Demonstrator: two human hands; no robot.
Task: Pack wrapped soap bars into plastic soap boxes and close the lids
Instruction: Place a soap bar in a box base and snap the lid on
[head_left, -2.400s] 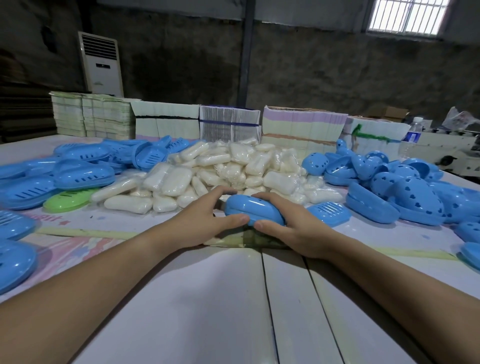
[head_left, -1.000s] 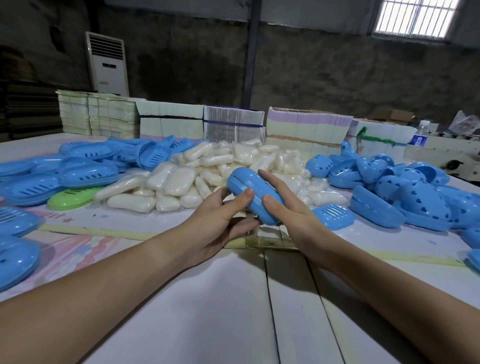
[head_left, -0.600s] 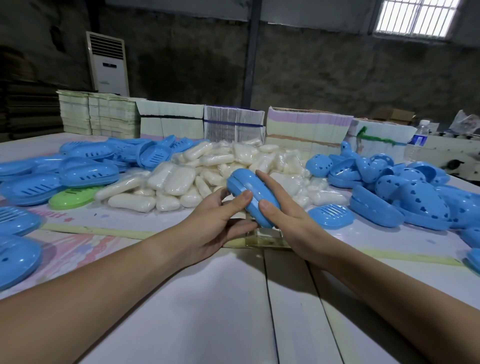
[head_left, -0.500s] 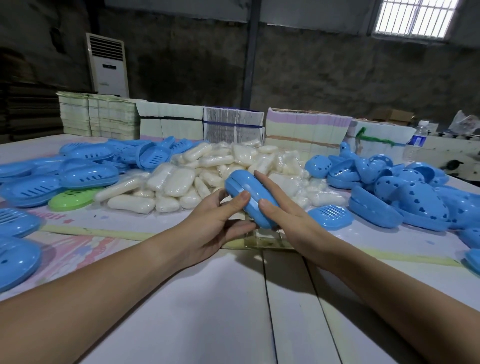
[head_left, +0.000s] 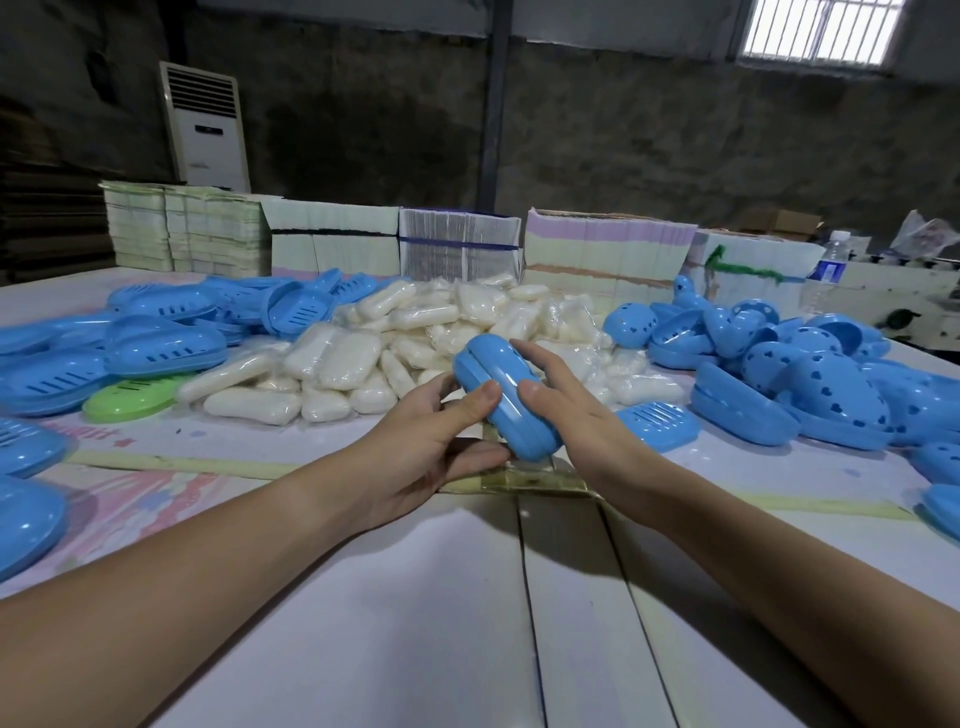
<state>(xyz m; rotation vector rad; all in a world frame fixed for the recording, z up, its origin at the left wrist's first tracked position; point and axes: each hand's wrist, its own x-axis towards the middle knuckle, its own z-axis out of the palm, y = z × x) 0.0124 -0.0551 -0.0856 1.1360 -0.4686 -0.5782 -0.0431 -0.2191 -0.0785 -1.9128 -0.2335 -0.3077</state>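
I hold a closed blue soap box (head_left: 503, 397) between both hands, lifted clear of the white table (head_left: 441, 597) and tilted so that one end points away from me and the other down toward the taped seam in the tabletop. My left hand (head_left: 431, 441) grips it from the left, thumb pressed on the top shell and fingers curled under; my right hand (head_left: 576, 415) clasps it from the right, thumb on top beside the left thumb and fingers stretched along the far side. The seam between lid and base shows as a thin line running the length of the box. A couple of seconds earlier the same box lay flat on the table under both palms; since then it has come up off the surface and turned on end, and over the last half second its pose has barely altered. Behind it lies the heap of wrapped soap bars (head_left: 415, 338), white and cream in clear film. Blue slotted trays (head_left: 156, 338) and one green tray (head_left: 130, 397) are piled to the left, blue lids with heart-shaped holes (head_left: 805, 379) to the right, and a single blue slotted insert (head_left: 657, 423) rests just beside my right wrist. Bundled flat cartons (head_left: 457, 249) line the far edge.
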